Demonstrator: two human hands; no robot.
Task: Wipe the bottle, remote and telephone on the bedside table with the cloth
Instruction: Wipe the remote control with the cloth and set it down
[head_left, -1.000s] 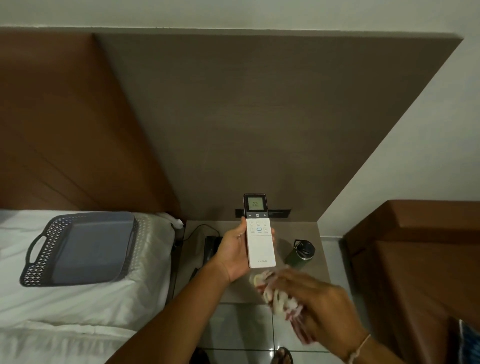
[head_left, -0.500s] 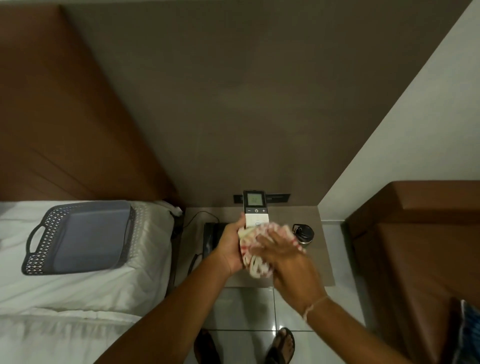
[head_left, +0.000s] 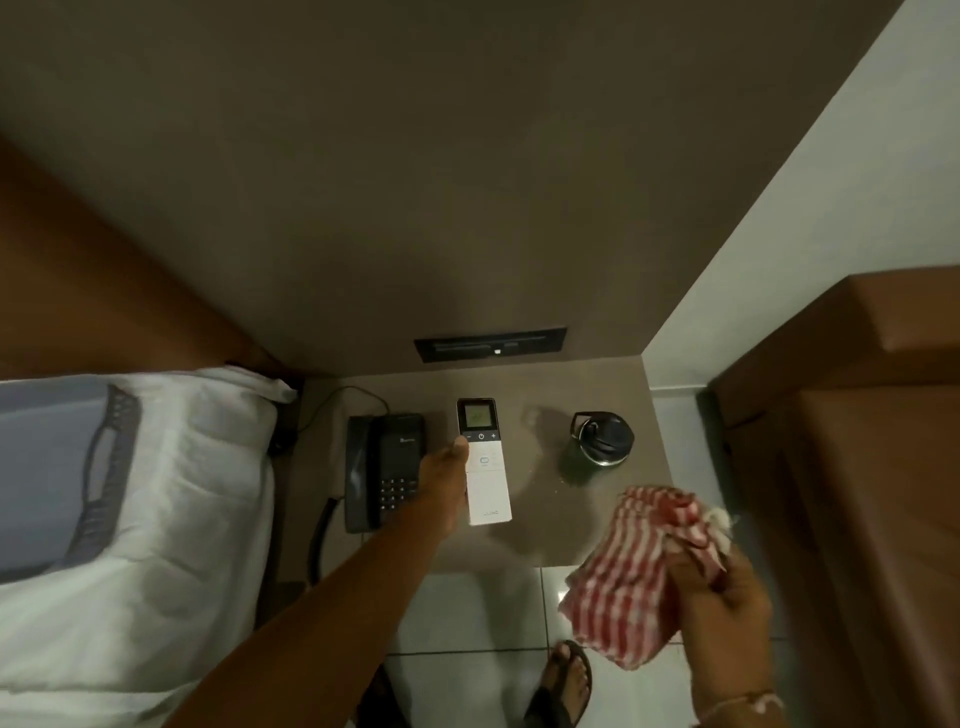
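The white remote (head_left: 485, 467) with a small lit screen lies flat in the middle of the brown bedside table (head_left: 550, 525). My left hand (head_left: 441, 478) grips its left edge, thumb near the screen. A dark telephone (head_left: 382, 467) sits to the left of the remote, partly behind my left wrist. The dark bottle (head_left: 602, 439) stands upright at the table's right, seen from above. My right hand (head_left: 722, 582) holds the bunched red-and-white striped cloth (head_left: 634, 561) off the table's front right corner, apart from the remote.
A bed with white linen (head_left: 171, 509) and a grey plastic tray (head_left: 57, 467) lies to the left. A brown wooden cabinet (head_left: 857, 467) stands close on the right. A dark socket panel (head_left: 491, 344) sits on the wall behind. My sandalled foot (head_left: 566, 686) rests on the tiled floor.
The remote has come down from mid-air onto the table with my left hand still on it. My right hand has pulled the cloth off the remote, down and to the right.
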